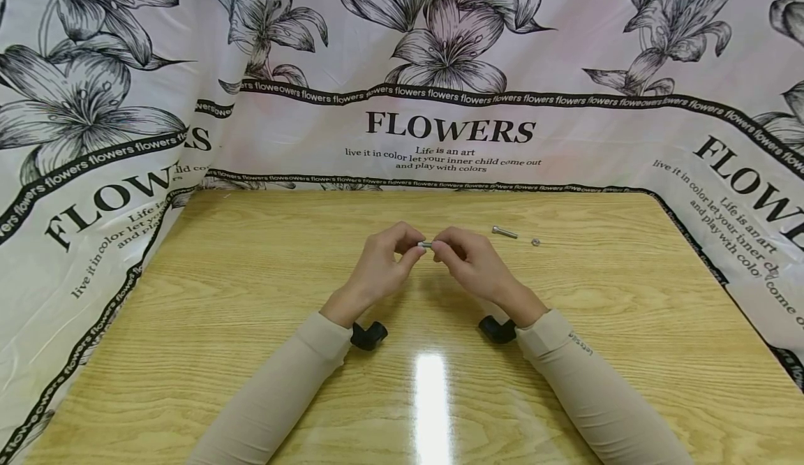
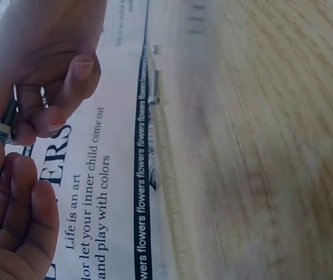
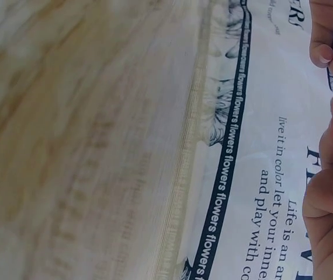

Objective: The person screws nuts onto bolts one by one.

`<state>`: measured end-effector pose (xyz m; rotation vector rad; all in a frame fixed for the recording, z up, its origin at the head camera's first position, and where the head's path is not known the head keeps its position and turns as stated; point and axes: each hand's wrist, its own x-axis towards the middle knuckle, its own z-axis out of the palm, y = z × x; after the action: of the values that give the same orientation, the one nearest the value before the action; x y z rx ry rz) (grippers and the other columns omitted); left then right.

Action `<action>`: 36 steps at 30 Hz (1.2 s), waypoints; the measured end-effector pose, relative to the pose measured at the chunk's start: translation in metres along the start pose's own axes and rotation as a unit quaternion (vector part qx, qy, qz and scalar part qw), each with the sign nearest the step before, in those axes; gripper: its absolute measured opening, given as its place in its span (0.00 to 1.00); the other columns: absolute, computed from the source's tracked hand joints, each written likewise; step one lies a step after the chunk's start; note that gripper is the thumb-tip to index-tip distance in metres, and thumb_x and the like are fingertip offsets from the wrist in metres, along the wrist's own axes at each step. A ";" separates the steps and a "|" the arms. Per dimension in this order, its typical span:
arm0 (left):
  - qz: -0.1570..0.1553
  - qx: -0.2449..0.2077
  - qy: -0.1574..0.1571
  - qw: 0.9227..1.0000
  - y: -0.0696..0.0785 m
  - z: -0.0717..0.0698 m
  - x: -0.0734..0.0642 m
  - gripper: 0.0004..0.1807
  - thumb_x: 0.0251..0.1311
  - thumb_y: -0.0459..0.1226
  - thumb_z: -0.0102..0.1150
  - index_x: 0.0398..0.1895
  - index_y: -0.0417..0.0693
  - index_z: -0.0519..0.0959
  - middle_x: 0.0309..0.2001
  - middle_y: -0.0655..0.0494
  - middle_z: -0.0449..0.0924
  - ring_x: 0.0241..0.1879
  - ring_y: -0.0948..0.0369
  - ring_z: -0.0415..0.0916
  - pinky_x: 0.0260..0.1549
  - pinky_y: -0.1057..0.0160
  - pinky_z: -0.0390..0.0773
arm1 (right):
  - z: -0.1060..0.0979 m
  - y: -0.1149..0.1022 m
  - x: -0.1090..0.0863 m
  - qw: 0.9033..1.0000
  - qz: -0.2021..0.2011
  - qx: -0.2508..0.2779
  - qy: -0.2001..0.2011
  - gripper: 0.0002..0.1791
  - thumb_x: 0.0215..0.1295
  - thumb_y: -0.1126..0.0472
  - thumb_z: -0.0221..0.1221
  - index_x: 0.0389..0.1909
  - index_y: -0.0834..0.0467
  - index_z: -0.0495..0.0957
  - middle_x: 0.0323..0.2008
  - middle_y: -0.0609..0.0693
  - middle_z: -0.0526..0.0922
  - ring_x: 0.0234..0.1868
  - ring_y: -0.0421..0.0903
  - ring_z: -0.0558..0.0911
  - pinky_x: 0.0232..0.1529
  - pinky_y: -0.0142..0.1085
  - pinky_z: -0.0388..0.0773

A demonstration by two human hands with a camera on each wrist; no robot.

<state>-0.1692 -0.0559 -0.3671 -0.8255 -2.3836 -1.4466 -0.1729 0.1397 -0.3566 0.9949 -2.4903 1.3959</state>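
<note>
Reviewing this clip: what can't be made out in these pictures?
Ends of the held bolt: left wrist view, covered by the left hand and right hand.
The whole held bolt: right wrist view, behind fingers or beyond the right edge, which cuts off both hands.
Thread of the loose nut: head view, too small.
Fine grain of the table: right wrist view, blurred.

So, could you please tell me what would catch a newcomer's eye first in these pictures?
Probably the flower-printed cloth behind and beside the table. Next, the left hand and right hand, holding a small bolt between them above the table. Another bolt and a nut lie past the right hand.
</note>
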 end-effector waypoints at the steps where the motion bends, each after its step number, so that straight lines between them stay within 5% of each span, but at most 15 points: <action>1: 0.002 0.000 -0.001 1.000 0.000 0.000 0.000 0.04 0.63 0.31 0.58 0.41 0.44 0.77 0.35 0.57 0.82 0.33 0.65 0.78 0.35 0.64 0.79 | 0.001 0.005 0.000 1.000 0.005 -0.004 0.000 0.07 0.72 0.66 0.51 0.37 0.58 0.78 0.28 0.50 0.78 0.20 0.40 0.69 0.22 0.34 0.68; 9: -0.002 -0.003 0.002 1.000 -0.001 0.000 0.001 0.04 0.63 0.30 0.58 0.41 0.43 0.77 0.35 0.54 0.82 0.33 0.64 0.78 0.35 0.62 0.80 | 0.003 0.022 -0.001 1.000 0.011 0.007 0.002 0.09 0.69 0.59 0.56 0.48 0.53 0.73 0.30 0.48 0.79 0.23 0.43 0.73 0.23 0.35 0.69; 15: -0.001 -0.004 0.004 1.000 -0.001 0.000 0.001 0.04 0.63 0.30 0.58 0.40 0.43 0.77 0.34 0.56 0.81 0.33 0.64 0.78 0.35 0.63 0.80 | 0.004 0.020 -0.001 1.000 -0.016 0.012 0.004 0.11 0.67 0.66 0.58 0.48 0.58 0.71 0.36 0.48 0.80 0.20 0.41 0.72 0.21 0.33 0.69; 20: 0.000 -0.005 0.002 1.000 -0.001 0.000 0.000 0.04 0.64 0.30 0.58 0.40 0.43 0.77 0.34 0.55 0.82 0.33 0.65 0.78 0.35 0.63 0.80 | 0.005 0.020 0.000 1.000 0.012 0.012 -0.008 0.05 0.71 0.67 0.51 0.42 0.60 0.75 0.23 0.51 0.74 0.18 0.41 0.69 0.19 0.34 0.67; 24: 0.003 0.000 0.000 1.000 0.000 0.000 0.000 0.04 0.64 0.31 0.58 0.41 0.43 0.77 0.35 0.52 0.82 0.32 0.64 0.78 0.34 0.63 0.79 | 0.005 0.020 0.000 0.999 0.035 0.009 -0.015 0.09 0.74 0.63 0.48 0.37 0.57 0.77 0.19 0.51 0.72 0.18 0.42 0.69 0.20 0.35 0.68; 31: 0.002 -0.006 0.007 1.000 -0.001 0.000 0.001 0.04 0.63 0.30 0.58 0.40 0.43 0.77 0.34 0.55 0.81 0.33 0.64 0.78 0.35 0.63 0.80 | 0.004 0.021 -0.001 1.000 0.014 0.014 -0.004 0.12 0.70 0.57 0.55 0.51 0.54 0.71 0.37 0.52 0.81 0.24 0.43 0.75 0.24 0.36 0.72; 36: 0.000 -0.006 0.008 1.000 -0.001 0.000 0.001 0.04 0.63 0.29 0.58 0.40 0.43 0.77 0.33 0.55 0.81 0.33 0.64 0.78 0.36 0.63 0.80 | 0.005 0.022 -0.001 0.999 -0.029 0.012 0.010 0.12 0.67 0.63 0.58 0.49 0.57 0.71 0.38 0.52 0.81 0.22 0.42 0.75 0.22 0.33 0.69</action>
<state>-0.1710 -0.0557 -0.3677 -0.8139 -2.3657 -1.4622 -0.1843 0.1440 -0.3754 1.0443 -2.4150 1.4157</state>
